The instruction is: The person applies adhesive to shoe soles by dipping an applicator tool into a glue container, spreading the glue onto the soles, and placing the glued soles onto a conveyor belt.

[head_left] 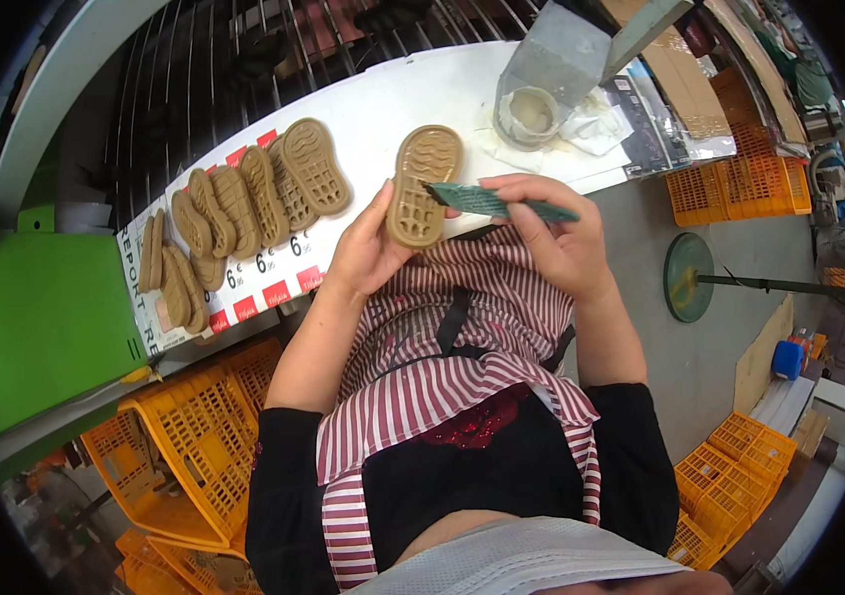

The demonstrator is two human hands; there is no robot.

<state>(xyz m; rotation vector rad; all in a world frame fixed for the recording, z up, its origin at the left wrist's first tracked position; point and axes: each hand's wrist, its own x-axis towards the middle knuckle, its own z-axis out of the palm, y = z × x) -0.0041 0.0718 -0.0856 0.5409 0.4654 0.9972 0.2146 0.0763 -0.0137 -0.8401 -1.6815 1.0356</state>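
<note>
A tan shoe sole is gripped by its lower edge in my left hand, its wavy and gridded inner side facing up. My right hand is closed round the handle of a green brush. The brush's dark tip lies over the middle of the sole; whether it touches cannot be made out. To the left, several more tan soles stand in a leaning row on the white printed sheet. At the right of that sheet sits a small pot with whitish residue, beside a clear plastic container.
Crumpled white paper lies beside the pot. A metal rod rack runs behind the table. At the left is a green surface. Orange crates stand low at left and right, with a round green stand base nearby.
</note>
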